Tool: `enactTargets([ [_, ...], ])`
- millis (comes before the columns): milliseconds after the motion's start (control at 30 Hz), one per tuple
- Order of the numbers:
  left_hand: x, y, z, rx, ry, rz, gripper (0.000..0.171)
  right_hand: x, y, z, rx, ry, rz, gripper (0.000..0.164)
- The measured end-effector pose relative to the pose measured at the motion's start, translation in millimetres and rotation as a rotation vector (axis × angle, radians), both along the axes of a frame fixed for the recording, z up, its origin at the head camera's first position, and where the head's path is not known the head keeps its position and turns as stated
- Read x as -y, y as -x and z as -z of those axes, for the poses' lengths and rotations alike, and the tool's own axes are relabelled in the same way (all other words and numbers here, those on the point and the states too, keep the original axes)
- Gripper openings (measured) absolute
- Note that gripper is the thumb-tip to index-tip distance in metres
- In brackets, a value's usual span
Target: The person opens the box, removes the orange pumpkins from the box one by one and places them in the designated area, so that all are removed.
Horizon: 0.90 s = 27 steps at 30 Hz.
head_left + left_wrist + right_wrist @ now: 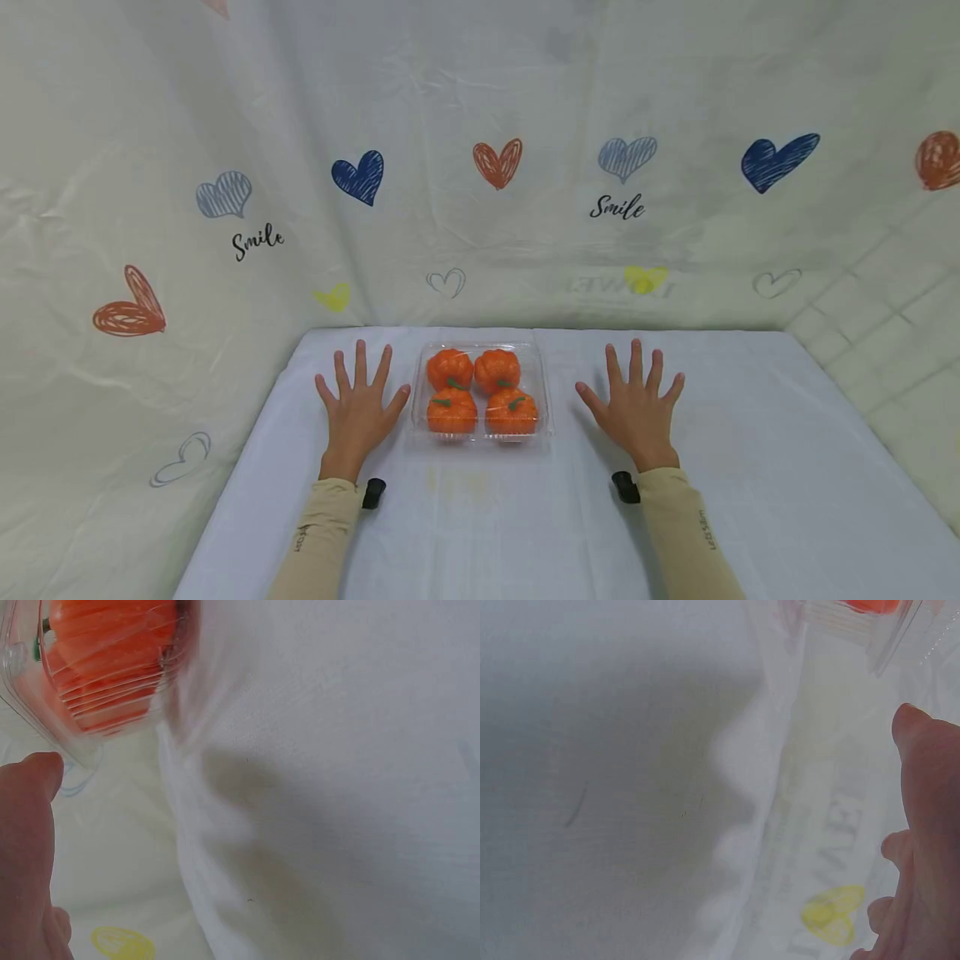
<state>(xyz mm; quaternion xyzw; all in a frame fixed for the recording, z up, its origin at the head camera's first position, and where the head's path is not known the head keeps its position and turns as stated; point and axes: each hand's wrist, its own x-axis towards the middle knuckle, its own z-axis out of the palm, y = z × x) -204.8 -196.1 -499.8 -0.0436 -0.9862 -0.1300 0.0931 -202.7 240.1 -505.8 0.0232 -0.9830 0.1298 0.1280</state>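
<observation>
A clear plastic clamshell box (pixel 482 423) sits near the table's far edge, between the two hands. Inside it are several small orange pumpkins (pixel 512 412) with green stems, in two rows. To the left of the box, my left hand (pixel 360 417) is spread palm down with straight fingers, its thumb tip close to the box's side. My right hand (pixel 637 412) is likewise spread, a little farther off on the right side. Both hands hold nothing. In the left wrist view the ribbed box wall (pixel 112 697) shows just beyond the thumb; the right wrist view catches only a box corner (pixel 847 619).
A white cloth covers the table (pixel 465 533). Behind it hangs a pale curtain (pixel 480 92) printed with hearts and "Smile", which also runs along the left and right sides. Each tan sleeve has a black wrist device (pixel 373 493) by the cuff.
</observation>
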Motion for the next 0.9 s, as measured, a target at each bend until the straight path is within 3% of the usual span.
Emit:
enactTargets([
  [200,-2,-2.6,-0.9,-0.023,-0.027,0.020,0.080,3,-6.5,-5.4,0.008,0.013,0.008,0.091],
  [467,0,-10.9,-8.3,0.019,-0.050,-0.002,0.082,18,-11.3,-9.8,-0.006,0.064,-0.041,0.090],
  [767,-1,-18.1,-10.2,-0.022,-0.123,0.020,0.083,36,-19.5,-20.0,0.067,0.235,-0.116,0.087],
  [900,-6,-22.8,-9.8,-0.003,-0.154,0.027,0.085,47,-26.5,-17.9,0.095,0.317,-0.176,0.087],
])
